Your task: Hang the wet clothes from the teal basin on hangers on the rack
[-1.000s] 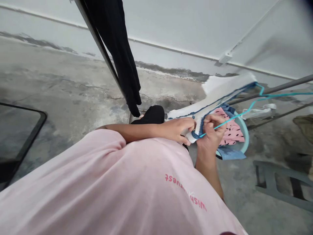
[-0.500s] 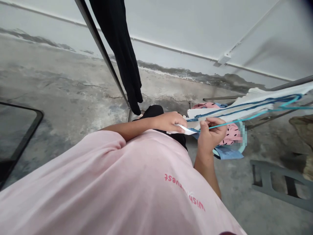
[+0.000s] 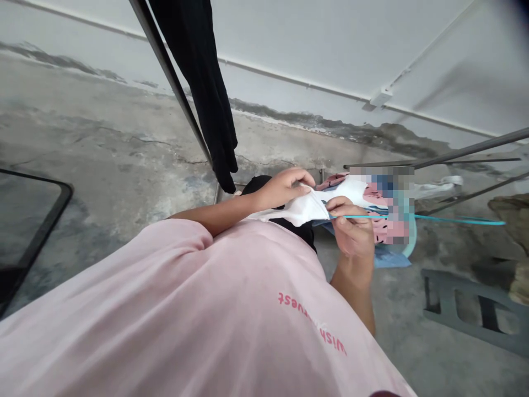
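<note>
Swings white cloth (image 3: 305, 210) in from three o'clock; pinches it in left hand (image 3: 286, 186), blue hanger (image 3: 467, 221) in right hand (image 3: 352, 234); seemingly fits hanger inside, likely needs cloth spread next.

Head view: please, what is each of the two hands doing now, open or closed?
Left hand: closed, holding the white garment.
Right hand: closed, holding the turquoise hanger.

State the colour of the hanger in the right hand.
Bright turquoise; the hanger shows best in the head view.
</note>
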A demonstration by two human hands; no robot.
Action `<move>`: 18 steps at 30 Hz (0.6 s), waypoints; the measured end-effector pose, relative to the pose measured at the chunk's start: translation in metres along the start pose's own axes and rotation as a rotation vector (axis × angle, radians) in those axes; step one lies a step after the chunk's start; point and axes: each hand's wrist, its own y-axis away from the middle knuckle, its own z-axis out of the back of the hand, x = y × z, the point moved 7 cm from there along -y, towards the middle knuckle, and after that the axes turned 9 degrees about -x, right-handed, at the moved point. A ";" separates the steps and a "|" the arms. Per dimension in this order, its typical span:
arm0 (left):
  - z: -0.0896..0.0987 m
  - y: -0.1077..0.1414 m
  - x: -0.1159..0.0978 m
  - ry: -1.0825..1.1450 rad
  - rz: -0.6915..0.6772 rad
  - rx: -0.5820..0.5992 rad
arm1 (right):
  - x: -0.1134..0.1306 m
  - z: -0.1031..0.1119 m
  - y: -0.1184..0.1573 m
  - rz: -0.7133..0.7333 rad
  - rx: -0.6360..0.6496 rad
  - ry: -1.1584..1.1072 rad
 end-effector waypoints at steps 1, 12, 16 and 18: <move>0.002 0.001 -0.003 -0.048 -0.020 -0.021 | 0.000 0.000 0.000 -0.009 0.003 0.034; -0.040 0.037 -0.023 -0.321 0.075 0.592 | -0.018 -0.004 0.000 -0.123 -0.003 0.191; -0.038 0.035 -0.017 0.194 0.319 0.506 | -0.008 0.004 -0.001 -0.068 -0.175 0.224; -0.025 0.028 -0.014 0.439 0.465 0.335 | 0.001 0.013 -0.001 0.015 -0.291 0.235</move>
